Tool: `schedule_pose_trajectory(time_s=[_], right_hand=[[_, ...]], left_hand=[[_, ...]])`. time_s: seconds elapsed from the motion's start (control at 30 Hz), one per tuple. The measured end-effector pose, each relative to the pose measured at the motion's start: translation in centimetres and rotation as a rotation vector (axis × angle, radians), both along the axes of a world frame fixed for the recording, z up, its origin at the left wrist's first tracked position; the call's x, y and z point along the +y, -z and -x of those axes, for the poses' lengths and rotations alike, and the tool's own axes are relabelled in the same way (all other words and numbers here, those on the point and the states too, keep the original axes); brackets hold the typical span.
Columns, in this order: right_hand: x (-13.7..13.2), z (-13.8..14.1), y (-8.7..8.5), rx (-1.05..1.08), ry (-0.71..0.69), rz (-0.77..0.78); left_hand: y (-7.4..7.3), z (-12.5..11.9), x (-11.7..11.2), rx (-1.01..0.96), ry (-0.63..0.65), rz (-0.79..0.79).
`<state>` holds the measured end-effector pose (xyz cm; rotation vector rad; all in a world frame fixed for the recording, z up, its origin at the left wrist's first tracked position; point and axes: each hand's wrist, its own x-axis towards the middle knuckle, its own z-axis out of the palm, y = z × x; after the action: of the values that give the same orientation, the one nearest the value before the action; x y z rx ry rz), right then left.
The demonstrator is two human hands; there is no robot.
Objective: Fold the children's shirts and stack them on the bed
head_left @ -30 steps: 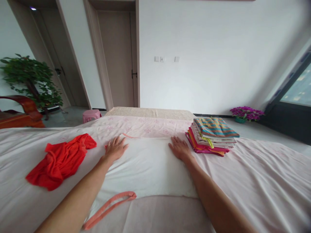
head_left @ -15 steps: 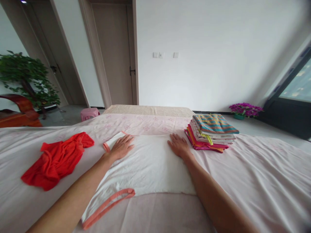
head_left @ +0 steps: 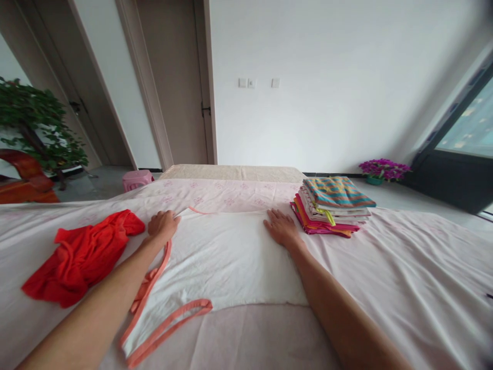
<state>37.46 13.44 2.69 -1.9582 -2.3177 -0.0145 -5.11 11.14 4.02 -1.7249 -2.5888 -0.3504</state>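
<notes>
A white sleeveless top (head_left: 231, 257) with coral trim lies spread on the bed sheet, its armhole and neck edges toward the left. My left hand (head_left: 164, 224) is at its far left shoulder, fingers curled over the edge and closed on the cloth. My right hand (head_left: 283, 227) rests flat with fingers spread at the far right part of the top. To the left of my left forearm lies a crumpled red garment (head_left: 84, 257). Just right of my right hand stands a stack of folded clothes (head_left: 333, 205), a striped piece uppermost.
The pale pink flowered sheet (head_left: 404, 277) covers the surface, wrinkled at the right. Beyond it are a pink stool (head_left: 137, 179), a leafy plant (head_left: 42, 123), a wooden chair (head_left: 26, 177), purple flowers (head_left: 385, 169) and a closed door (head_left: 173, 82).
My left hand has moved left from lying flat on the top to its shoulder edge, and its fingers have closed. That edge has shifted left. My right hand stays in place on the cloth.
</notes>
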Motion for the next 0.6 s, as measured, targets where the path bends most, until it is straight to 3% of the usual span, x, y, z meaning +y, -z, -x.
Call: schedule_pose_trajectory(time_s=[0.23, 0.37, 0.5, 0.6], right_hand=[[0.2, 0.0, 0.3, -0.001, 0.003, -0.001], [0.2, -0.1, 0.3, 0.004, -0.005, -0.029], [0.2, -0.1, 0.1, 0.009, -0.007, -0.019], [0.2, 0.0, 0.1, 0.006, -0.004, -0.015]], left_hand=[[-1.7, -0.8, 1.1, -0.098, -0.046, 0.036], [-2.7, -2.2, -0.3, -0.108, 0.100, -0.046], [-3.2, -3.1, -2.2, -0.152, 0.381, -0.012], [-3.7, -3.0, -2.8, -0.178, 0.315, 0.060]])
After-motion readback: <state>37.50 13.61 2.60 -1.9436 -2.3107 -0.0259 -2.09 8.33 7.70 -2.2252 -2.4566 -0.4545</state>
